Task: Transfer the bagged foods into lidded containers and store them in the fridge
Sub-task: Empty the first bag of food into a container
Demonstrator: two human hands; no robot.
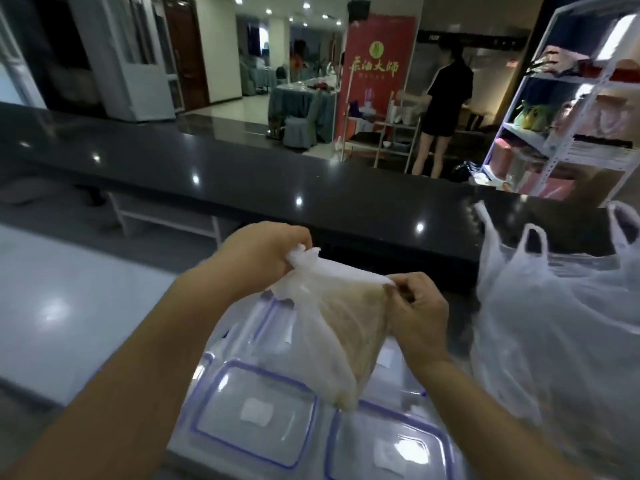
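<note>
**Bag held at both mouth corners above closed containers**

Left hand (258, 252) closed in a pinch on the left corner of the food bag (332, 327), gathered plastic bunched between thumb and fingers. Right hand (417, 310) closed likewise on the right corner, fingers curled narrow around the rim. Mouth stretched taut between the two grips, left end higher than right.

Bag suspended clear of the surface, long axis running down and slightly toward the wearer from the stretched mouth. Contents tan or brownish, settled into the lower part; exact food cannot be told through the translucent film. Lowest corner hanging just above the seam between the near-left container (252, 410) and the near-right container (388, 452).

Both near containers show blue-edged lids in place; further lidded containers (266, 317) lie partly hidden behind the bag. No open container visible below the load.

Judgement: transfer stage not begun for this bag. Coming move likely turns on the vertical relation: bag directly over shut lids, so one hand probably needs freeing to unlatch a lid. Near-left lid closer to the left forearm, near-right lid closer to the right.

More white carrier bags (554, 323) stand on the pale worktop (69, 306) just right of the right hand, apart from it. Dark raised counter (242, 174) behind.
</note>
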